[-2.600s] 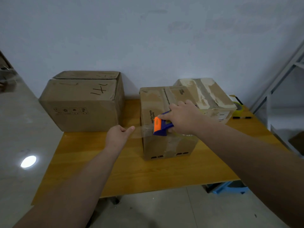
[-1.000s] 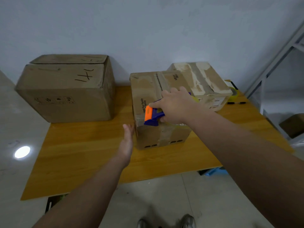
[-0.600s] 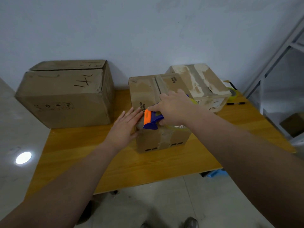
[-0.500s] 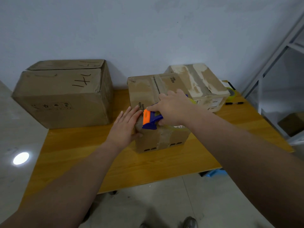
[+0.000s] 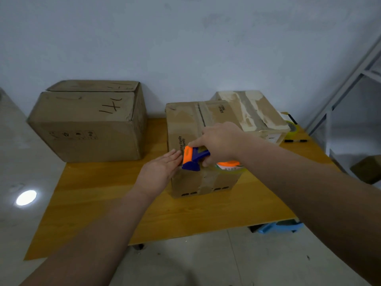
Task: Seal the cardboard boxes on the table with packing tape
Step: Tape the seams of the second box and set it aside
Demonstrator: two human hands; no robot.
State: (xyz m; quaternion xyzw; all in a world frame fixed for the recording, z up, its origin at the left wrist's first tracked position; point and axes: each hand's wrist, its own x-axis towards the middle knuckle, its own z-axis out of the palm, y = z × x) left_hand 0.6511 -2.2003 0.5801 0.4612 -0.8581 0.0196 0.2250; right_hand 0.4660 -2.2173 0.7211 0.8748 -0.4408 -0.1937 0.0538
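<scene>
A small cardboard box [image 5: 191, 124] stands in the middle of the wooden table [image 5: 103, 203]. My right hand [image 5: 220, 143] grips a blue and orange tape dispenser [image 5: 192, 159] at the box's front top edge, near its left corner. The tape roll [image 5: 228, 167] shows under my wrist. My left hand [image 5: 162, 172] lies flat with straight fingers against the box's left side, fingertips touching the dispenser's end. A large box [image 5: 88, 124] marked in black pen sits at the back left. A third box [image 5: 251, 112] with torn tape marks sits behind on the right.
A yellow-green tape roll [image 5: 292, 127] and a black pen [image 5: 294, 140] lie at the table's back right corner. A grey metal rack [image 5: 350, 83] stands to the right, with a blue object [image 5: 280, 227] on the floor under the table's edge.
My left hand came up from the tabletop to press flat on the box's left side, then slid up to the dispenser. The right hand stays on the dispenser at the front edge.
</scene>
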